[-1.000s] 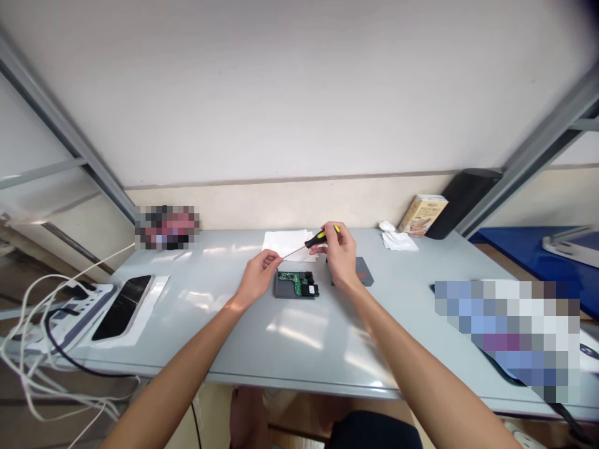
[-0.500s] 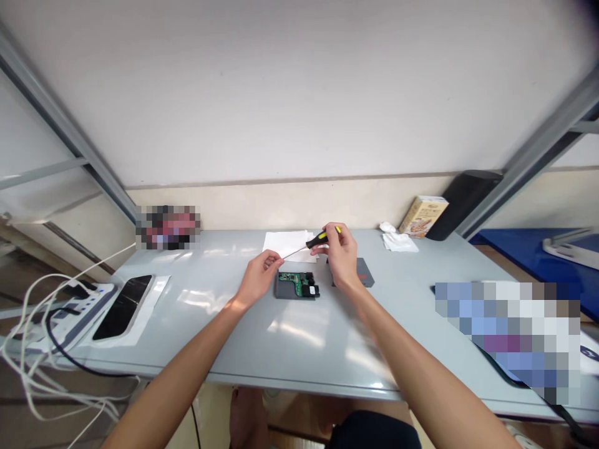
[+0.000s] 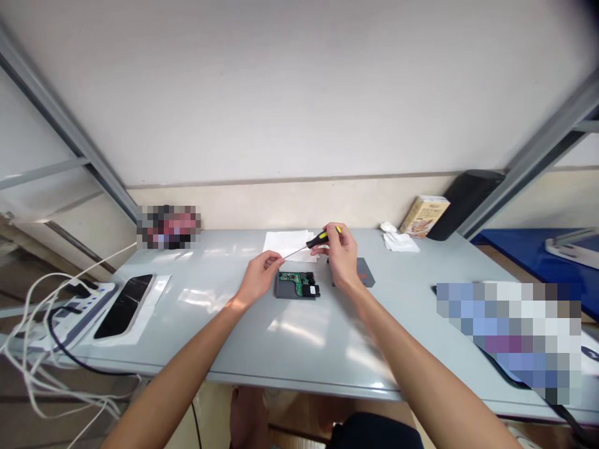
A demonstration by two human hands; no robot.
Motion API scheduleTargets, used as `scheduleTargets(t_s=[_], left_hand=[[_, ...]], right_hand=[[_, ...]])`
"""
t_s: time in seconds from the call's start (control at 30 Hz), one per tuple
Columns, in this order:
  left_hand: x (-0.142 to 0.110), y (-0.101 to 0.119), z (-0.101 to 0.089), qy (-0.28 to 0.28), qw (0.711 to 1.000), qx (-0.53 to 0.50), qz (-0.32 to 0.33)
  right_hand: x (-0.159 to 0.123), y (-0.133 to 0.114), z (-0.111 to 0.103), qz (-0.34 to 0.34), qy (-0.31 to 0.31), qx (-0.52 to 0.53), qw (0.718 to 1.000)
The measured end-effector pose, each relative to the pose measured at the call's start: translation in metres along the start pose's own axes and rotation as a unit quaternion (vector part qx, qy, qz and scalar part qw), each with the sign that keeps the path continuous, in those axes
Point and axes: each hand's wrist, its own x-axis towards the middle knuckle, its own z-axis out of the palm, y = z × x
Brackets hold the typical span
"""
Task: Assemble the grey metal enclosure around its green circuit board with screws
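A screwdriver (image 3: 320,239) with a black and yellow handle is held in my right hand (image 3: 344,255), its thin metal shaft slanting down to the left. The fingers of my left hand (image 3: 262,274) are pinched together right at the shaft's tip; whatever they hold there is too small to make out. Just below the tip, a green circuit board (image 3: 292,280) with black connectors sits in a dark grey casing (image 3: 284,290) on the table. Partly behind my right hand and wrist lies a flat dark grey cover (image 3: 366,272) with a reddish mark.
White paper (image 3: 281,243) lies behind my hands on the grey table (image 3: 243,349). At left are a phone (image 3: 124,307), a power strip (image 3: 84,312) and looped white cables. A yellow box (image 3: 425,216), crumpled tissue (image 3: 401,242) and a black cylinder (image 3: 463,202) stand at the back right.
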Motion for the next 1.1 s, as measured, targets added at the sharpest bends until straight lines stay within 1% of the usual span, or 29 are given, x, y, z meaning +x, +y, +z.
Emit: scheduleTargets(t_s=[0.17,0.27,0.37,0.43,0.5,0.6,0.73,1.1], left_hand=[[0.0,0.002,0.0,-0.011,1.0,-0.006,-0.007],[0.0,0.0,-0.002,0.001,1.0,0.003,0.002],[0.001,-0.004,-0.006,0.027,0.999,0.039,0.014],[0.0,-0.006,-0.007,0.032,0.996,0.078,0.03],[-0.001,-0.005,-0.007,0.021,0.992,0.11,0.048],[-0.004,-0.001,-0.005,-0.014,0.988,0.141,0.062],[-0.007,0.006,-0.004,-0.056,0.981,0.169,0.079],[-0.005,-0.003,-0.004,-0.077,0.974,0.192,0.089]], right_hand=[[-0.001,-0.003,0.001,0.012,0.004,0.001,1.0],[0.0,-0.003,-0.001,0.005,0.002,-0.005,1.0],[0.0,-0.003,-0.003,-0.015,-0.01,-0.023,1.0],[-0.001,-0.004,-0.003,-0.025,-0.019,-0.04,0.999],[-0.004,-0.006,-0.002,-0.035,-0.035,-0.058,0.997],[-0.007,-0.009,0.001,-0.051,-0.065,-0.072,0.994],[-0.009,-0.009,0.001,-0.055,-0.077,-0.076,0.993],[-0.011,-0.004,0.001,-0.055,-0.099,-0.1,0.989]])
